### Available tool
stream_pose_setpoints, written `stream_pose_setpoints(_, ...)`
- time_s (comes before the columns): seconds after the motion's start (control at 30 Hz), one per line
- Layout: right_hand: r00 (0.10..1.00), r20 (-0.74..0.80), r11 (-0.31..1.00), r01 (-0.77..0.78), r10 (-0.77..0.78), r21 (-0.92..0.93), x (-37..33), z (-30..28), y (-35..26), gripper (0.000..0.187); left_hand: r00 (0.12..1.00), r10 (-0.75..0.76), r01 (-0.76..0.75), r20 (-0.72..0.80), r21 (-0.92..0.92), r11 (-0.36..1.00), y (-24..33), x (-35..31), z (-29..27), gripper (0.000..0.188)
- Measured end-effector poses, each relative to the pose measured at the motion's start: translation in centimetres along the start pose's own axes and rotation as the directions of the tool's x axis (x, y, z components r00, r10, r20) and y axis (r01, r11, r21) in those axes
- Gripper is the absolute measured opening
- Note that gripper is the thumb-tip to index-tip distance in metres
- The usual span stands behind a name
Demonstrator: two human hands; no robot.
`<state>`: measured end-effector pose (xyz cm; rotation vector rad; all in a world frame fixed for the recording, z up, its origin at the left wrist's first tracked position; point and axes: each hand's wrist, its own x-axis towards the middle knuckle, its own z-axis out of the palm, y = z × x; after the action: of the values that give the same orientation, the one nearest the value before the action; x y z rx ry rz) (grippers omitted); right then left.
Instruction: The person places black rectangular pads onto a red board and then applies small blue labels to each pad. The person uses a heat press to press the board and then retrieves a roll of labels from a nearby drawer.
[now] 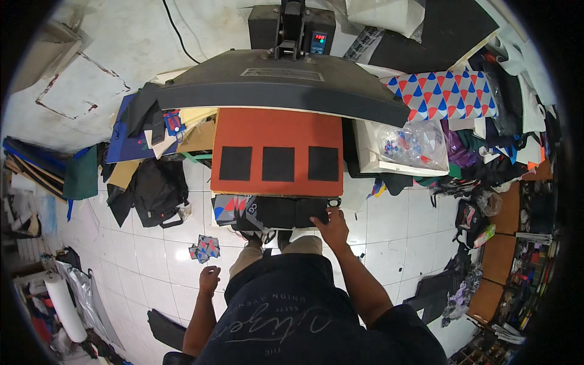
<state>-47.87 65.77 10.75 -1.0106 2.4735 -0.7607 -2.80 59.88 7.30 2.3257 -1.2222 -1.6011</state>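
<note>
Black squares [235, 163], three of them, lie in a row on the reddish-orange pad [280, 129] below the raised dark grey press plate [280, 94], whose underside is hidden. More dark squares [275, 212] sit at the pad's near edge, overlapping, their number hard to make out. The right hand [333, 231] touches the rightmost of these with its fingertips; whether its grip pinches that square or rests on it, I cannot tell. The left hand [210, 280] hangs half curled, its palm out of sight, so I cannot tell whether its grip is closed on anything. Patterned pieces [207, 247] overlap on the tiled floor [140, 228] near it in the view. Clear plastic [420, 146] obscures what the white tray [403, 168] holds. Dark rim cuts off the shelves [535, 261].
</note>
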Motion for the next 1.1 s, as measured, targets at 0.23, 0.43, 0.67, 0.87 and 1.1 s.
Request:
stream_pose_setpoints(0.23,0.976,0.050,0.977,-0.211,0.213,-0.041,1.1,3.4,2.6,0.060,0.999,0.049,-0.049,-0.004,0.058,0.997,2.2,0.1,-0.6,0.038)
stream_pose_setpoints(0.43,0.958,0.141,0.951,-0.270,0.249,0.149,1.2,2.7,4.9,0.038,0.966,0.258,-0.259,0.026,0.154,0.954,5.2,1.1,-0.3,0.035)
stream_pose_setpoints(0.67,0.953,0.256,0.970,-0.201,0.161,0.138,-2.1,-3.4,-0.8,0.031,0.841,0.443,-0.450,0.310,-0.051,0.891,16.4,-4.6,5.9,0.030)
stream_pose_setpoints(0.87,0.922,0.259,0.931,0.206,-0.287,0.300,-2.9,-6.7,-11.1,0.028,0.628,0.603,-0.399,0.493,-0.461,0.793,27.6,-15.7,9.5,0.037)
stream_pose_setpoints(1.1,0.704,0.204,0.731,0.632,-0.680,0.256,-1.2,-8.5,-18.4,0.046,0.858,0.414,-0.047,0.303,-0.757,0.651,28.9,-12.4,7.6,0.029)
